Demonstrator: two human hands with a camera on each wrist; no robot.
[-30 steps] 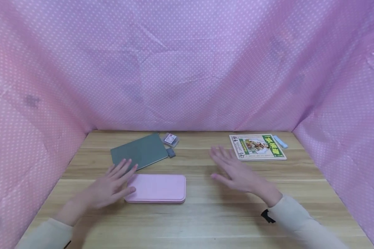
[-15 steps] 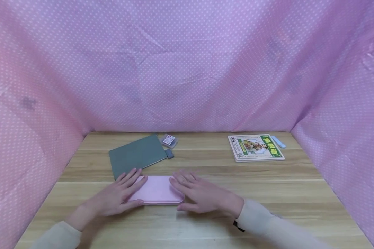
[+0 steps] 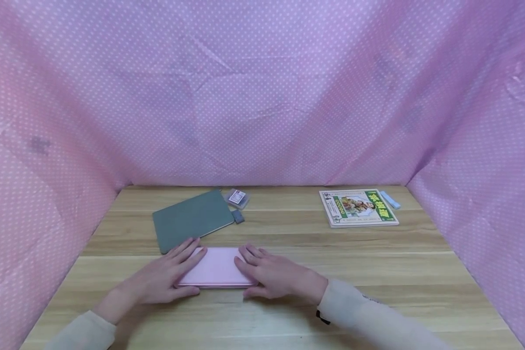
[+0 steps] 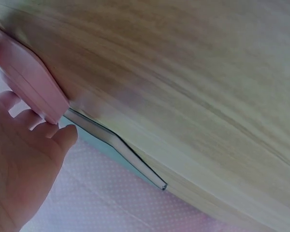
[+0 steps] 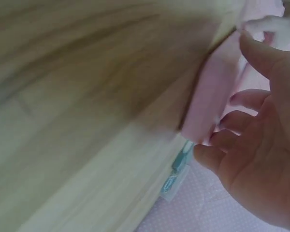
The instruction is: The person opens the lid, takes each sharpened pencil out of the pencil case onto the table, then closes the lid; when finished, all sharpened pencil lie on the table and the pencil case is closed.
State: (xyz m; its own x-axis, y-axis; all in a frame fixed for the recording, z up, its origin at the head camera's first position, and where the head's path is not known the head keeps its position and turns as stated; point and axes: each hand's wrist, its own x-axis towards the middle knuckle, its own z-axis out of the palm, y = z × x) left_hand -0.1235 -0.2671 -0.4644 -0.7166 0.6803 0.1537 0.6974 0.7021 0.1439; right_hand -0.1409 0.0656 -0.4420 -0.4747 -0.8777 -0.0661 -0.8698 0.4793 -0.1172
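Note:
A flat pink case with rounded corners lies on the wooden table in front of the person. My left hand holds its left end, fingers over the top and thumb at the near edge. On the right end my right hand holds it the same way, thumb low at the near edge. In the left wrist view the pink case shows its side, with fingertips along it. From the right wrist view, the pink case sits between thumb and fingers. The hands cover both ends.
Just behind the left hand lies a dark green notebook. Beside it are a small clear box with a printed label and a small grey block. At back right are an illustrated book and a light blue strip. Pink dotted cloth surrounds the table.
The right hand has moved left and down from beside the book onto the case's right end. The left hand has slid slightly right onto the left end, its thumb lower at the near edge.

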